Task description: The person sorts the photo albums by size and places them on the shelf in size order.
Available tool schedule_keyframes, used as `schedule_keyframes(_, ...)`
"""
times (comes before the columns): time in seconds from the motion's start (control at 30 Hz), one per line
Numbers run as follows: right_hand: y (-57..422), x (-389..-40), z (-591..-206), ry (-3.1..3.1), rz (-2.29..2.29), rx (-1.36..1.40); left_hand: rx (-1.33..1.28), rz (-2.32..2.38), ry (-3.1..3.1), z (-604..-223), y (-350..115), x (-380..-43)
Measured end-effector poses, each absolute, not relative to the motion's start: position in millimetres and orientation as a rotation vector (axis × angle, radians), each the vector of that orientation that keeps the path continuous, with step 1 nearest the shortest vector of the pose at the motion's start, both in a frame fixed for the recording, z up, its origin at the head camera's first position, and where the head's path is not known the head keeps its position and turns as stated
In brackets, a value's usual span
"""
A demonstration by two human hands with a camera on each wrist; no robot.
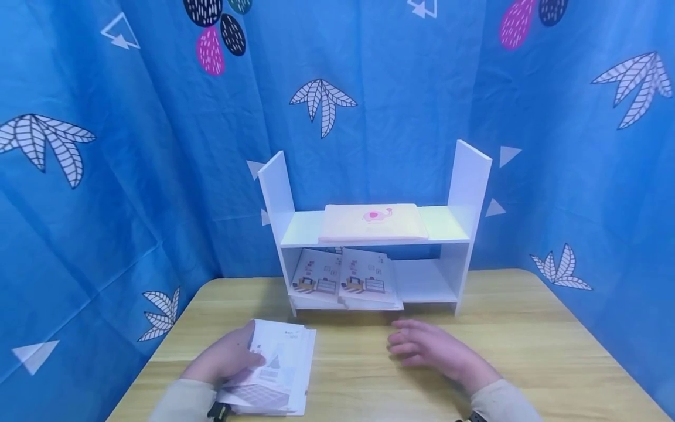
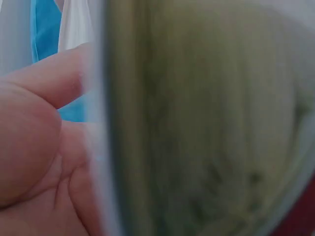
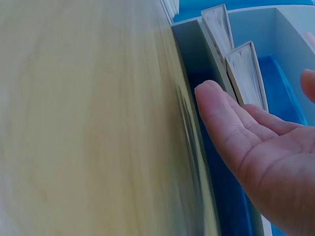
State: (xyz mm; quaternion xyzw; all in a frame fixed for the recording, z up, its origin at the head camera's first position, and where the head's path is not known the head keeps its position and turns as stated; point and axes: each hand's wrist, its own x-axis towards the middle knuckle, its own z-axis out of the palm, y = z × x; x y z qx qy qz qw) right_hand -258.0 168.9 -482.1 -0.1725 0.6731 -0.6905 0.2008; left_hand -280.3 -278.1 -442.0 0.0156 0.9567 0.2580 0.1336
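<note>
My left hand [image 1: 229, 353] grips a small stack of white-covered booklets [image 1: 285, 366] at the front left of the table, thumb on the top cover and fingers at the far edge. In the left wrist view the palm [image 2: 29, 147] shows at the left, and a blurred surface close to the camera hides most of the rest. My right hand [image 1: 432, 349] hovers over the table in front of the shelf, fingers loosely extended, holding nothing. The right wrist view shows the same right hand [image 3: 266, 152] with its palm partly visible and the shelved booklets [image 3: 246, 73] beyond its fingers.
A white two-tier shelf [image 1: 469, 199] stands at the back of the wooden table [image 1: 527, 334]. Its upper board bears a pale yellow and pink item with an elephant [image 1: 375, 217]. Two piles of illustrated booklets [image 1: 366, 275] lie side by side on the lower board. Blue curtains [image 1: 401, 117] surround the table.
</note>
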Motion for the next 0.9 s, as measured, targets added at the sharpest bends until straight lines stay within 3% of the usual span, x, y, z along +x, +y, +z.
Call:
schedule_keyframes(0.6, 146.4, -249.6, -490.3, 1.572, -1.989, -0.487, 0.313, 0.821, 2.804, -452.0, -206.0, -278.2)
schedule_keyframes(0.9, 142.2, -247.2, -493.4, 1.565, -2.022, -0.385, 0.286, 1.079, 2.729, -461.4, -180.2, -271.7)
